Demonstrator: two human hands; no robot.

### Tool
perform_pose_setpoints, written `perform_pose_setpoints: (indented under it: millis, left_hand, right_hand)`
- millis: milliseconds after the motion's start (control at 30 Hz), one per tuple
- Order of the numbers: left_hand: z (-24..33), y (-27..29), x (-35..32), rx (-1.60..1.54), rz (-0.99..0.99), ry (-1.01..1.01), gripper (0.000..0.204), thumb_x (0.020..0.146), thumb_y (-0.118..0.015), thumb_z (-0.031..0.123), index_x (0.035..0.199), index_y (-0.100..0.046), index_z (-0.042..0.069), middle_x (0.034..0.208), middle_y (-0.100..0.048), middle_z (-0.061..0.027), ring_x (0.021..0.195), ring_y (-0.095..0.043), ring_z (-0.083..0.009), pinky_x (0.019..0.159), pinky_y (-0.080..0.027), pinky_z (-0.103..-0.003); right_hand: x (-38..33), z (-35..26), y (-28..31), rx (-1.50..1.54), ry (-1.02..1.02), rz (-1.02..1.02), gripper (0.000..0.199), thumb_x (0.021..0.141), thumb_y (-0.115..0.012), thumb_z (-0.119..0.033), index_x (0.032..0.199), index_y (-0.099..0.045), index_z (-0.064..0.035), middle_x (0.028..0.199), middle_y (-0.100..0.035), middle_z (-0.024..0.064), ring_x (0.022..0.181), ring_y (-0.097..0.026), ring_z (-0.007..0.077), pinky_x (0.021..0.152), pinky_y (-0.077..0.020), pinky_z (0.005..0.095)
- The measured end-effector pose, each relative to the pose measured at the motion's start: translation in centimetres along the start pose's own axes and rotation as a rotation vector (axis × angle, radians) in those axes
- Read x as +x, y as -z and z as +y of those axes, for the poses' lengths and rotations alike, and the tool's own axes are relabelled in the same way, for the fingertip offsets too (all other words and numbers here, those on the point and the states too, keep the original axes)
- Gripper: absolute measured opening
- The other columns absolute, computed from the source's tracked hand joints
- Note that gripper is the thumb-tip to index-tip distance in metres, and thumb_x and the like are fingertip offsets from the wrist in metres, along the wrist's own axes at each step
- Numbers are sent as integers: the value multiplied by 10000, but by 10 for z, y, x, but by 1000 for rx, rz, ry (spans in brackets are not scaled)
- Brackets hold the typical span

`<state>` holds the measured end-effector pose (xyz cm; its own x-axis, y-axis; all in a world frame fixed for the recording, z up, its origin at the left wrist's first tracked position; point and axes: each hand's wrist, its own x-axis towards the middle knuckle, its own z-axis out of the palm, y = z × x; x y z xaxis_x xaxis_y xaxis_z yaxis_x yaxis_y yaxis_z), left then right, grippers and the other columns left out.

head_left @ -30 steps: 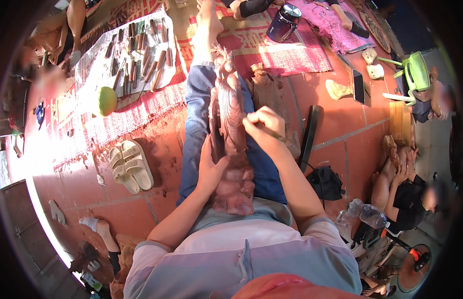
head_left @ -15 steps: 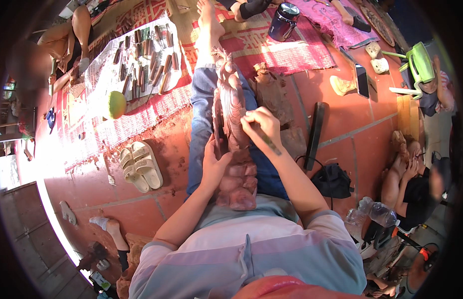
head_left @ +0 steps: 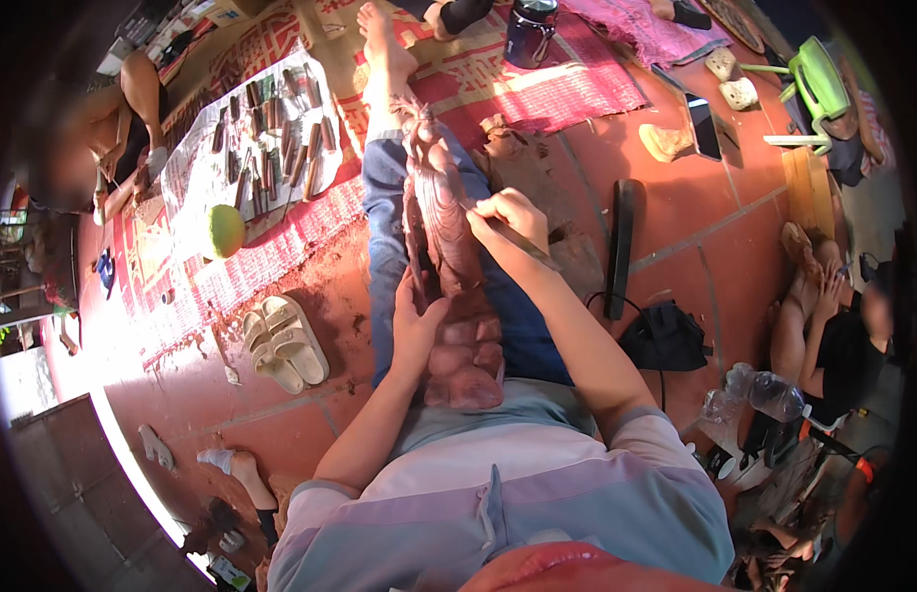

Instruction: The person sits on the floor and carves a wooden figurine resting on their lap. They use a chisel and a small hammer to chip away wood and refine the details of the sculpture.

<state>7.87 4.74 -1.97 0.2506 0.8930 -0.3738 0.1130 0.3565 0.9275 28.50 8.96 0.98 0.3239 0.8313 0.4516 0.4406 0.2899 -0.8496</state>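
A carved reddish-brown wooden figure (head_left: 446, 227) lies lengthwise along my lap between my jeans-clad legs (head_left: 386, 187). Its blocky base (head_left: 463, 370) is close to my belly, and its finely cut top is farthest away. My left hand (head_left: 419, 318) is wrapped round the figure's left side just above the base; some fingers are hidden behind the wood. Closed round a slim carving tool (head_left: 534, 252), my right hand (head_left: 514, 219) is at the figure's right side. The tool's handle sticks out back toward my wrist, while its tip meets or nearly meets the carved folds; contact is hard to tell.
Several wooden-handled carving tools (head_left: 271, 128) lie on a white sheet at the far left, with a green round fruit (head_left: 224, 231) nearby. Beige sandals (head_left: 286, 343) stand left of me. At right are a dark bar (head_left: 624, 247), a black bag (head_left: 665, 335) and a phone (head_left: 703, 128). Other people sit around.
The whole view has shifted slightly, so the figure and mat appear farther left and higher. My right hand has turned a little with the carving tool; my left hand keeps its grip.
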Motion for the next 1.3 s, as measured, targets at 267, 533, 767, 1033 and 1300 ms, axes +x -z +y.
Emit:
perform_pose_setpoints:
  millis: [267, 533, 767, 1033, 1300]
  left_hand:
    - [6, -8, -2, -59, 32, 5, 712, 823, -654, 49, 1455, -331, -16, 1419, -429, -150, 1336, -408, -233, 1110, -312, -333]
    - [4, -13, -2, 0, 35, -56, 670, 839, -647, 99, 1443, -374, 7, 1354, -475, -86, 1207, -476, -163, 1000, -397, -277]
    - [-1, -6, 4, 44, 63, -36, 709, 775, -657, 69, 1430, -395, -10, 1380, -476, -135, 1257, -485, -224, 1052, -392, -334]
    - [3, -8, 0, -1, 32, -35, 660, 809, -651, 82, 1419, -413, 0, 1352, -498, -120, 1238, -481, -202, 1047, -376, -313]
    - [-4, -7, 3, -24, 34, -36, 662, 798, -654, 56, 1411, -413, 0, 1360, -497, -123, 1247, -480, -214, 1051, -378, -319]
  right_hand:
    - [-17, -9, 8, -30, -23, -178, 134, 750, -734, -6, 740, -600, 0, 726, -595, 99, 633, -612, 188, 581, -478, 287]
    - [-29, -4, -2, -24, 57, -50, 119, 753, -716, -36, 772, -598, -36, 728, -570, 112, 652, -601, 285, 593, -489, 347]
    - [-19, -7, 7, 40, 3, -176, 123, 761, -744, -91, 839, -661, -45, 854, -635, 107, 784, -649, 259, 714, -527, 328]
    - [-7, -3, -3, -41, -38, 16, 118, 757, -722, -55, 768, -607, -34, 799, -580, 105, 730, -615, 278, 666, -508, 342]
    - [-1, -15, -3, -25, 26, -133, 109, 759, -707, -78, 759, -604, -41, 756, -578, 113, 692, -612, 294, 626, -494, 362]
